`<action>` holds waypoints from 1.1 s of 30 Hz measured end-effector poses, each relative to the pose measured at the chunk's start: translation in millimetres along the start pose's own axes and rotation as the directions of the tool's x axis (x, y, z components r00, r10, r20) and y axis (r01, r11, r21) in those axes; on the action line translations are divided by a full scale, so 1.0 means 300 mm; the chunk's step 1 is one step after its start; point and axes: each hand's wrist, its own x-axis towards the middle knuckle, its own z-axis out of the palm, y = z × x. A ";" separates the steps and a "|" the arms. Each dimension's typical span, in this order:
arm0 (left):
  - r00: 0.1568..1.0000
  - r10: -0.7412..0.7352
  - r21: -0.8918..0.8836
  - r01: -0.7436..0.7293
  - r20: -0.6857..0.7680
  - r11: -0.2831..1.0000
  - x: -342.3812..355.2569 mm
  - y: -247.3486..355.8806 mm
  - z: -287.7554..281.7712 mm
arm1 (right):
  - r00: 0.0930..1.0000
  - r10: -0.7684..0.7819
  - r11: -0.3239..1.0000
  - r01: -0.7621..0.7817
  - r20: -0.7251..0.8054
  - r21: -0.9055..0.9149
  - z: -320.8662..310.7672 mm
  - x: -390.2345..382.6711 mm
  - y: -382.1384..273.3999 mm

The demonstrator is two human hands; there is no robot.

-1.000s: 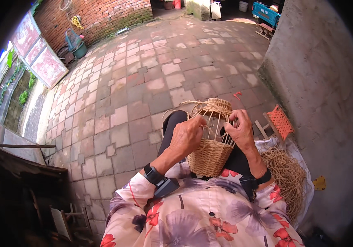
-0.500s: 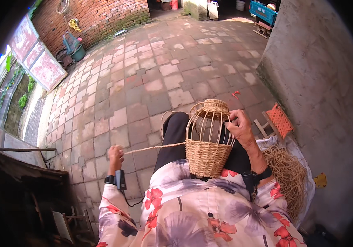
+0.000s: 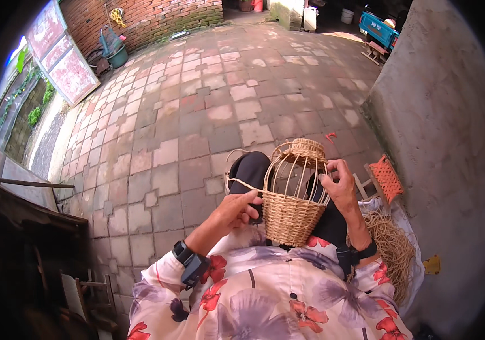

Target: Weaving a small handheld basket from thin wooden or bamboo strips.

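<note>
A half-woven straw-coloured basket (image 3: pixel 292 220) rests in my lap between my knees. Its lower wall is tightly woven, bare ribs rise above, and a narrower woven ring (image 3: pixel 306 149) tops them. My right hand (image 3: pixel 341 187) pinches a rib at the basket's right side, above the woven edge. At the left side, my left hand (image 3: pixel 234 212) is close against the wall, fingers curled and thumb toward the weave; what they grip, if anything, is hidden. A twisted cord (image 3: pixel 241 182) runs from the woven edge just above that thumb and loops slackly over my left knee.
A heap of loose cord (image 3: pixel 389 243) lies on white sheeting at my right, near a small stool with an orange woven seat (image 3: pixel 387 177). A grey wall (image 3: pixel 440 113) stands beyond. Dark wooden furniture (image 3: pixel 33 215) is at left; paving (image 3: pixel 197 136) stretches ahead.
My left hand has come in from the far left to the basket's side. The cord, stretched straight before, now hangs in a loop. My right hand stays at the ribs.
</note>
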 end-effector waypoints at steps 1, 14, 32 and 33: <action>1.000 0.001 0.001 -0.001 -0.002 1.000 0.011 0.002 0.011 | 1.000 -0.002 1.000 0.002 0.000 0.002 -0.003 -0.002 0.002; 0.465 0.811 0.683 -0.722 0.355 0.115 0.146 0.116 0.101 | 0.997 0.040 0.962 -0.057 0.068 0.269 -0.025 -0.021 0.083; 0.778 0.612 0.304 -0.623 0.144 0.721 0.080 0.100 0.234 | 0.988 -0.145 0.974 0.134 -0.050 -0.183 0.048 -0.036 -0.071; 0.815 0.564 0.130 -0.578 0.131 0.805 0.076 0.092 0.217 | 0.986 -0.157 0.974 0.146 -0.054 -0.171 0.053 -0.033 -0.071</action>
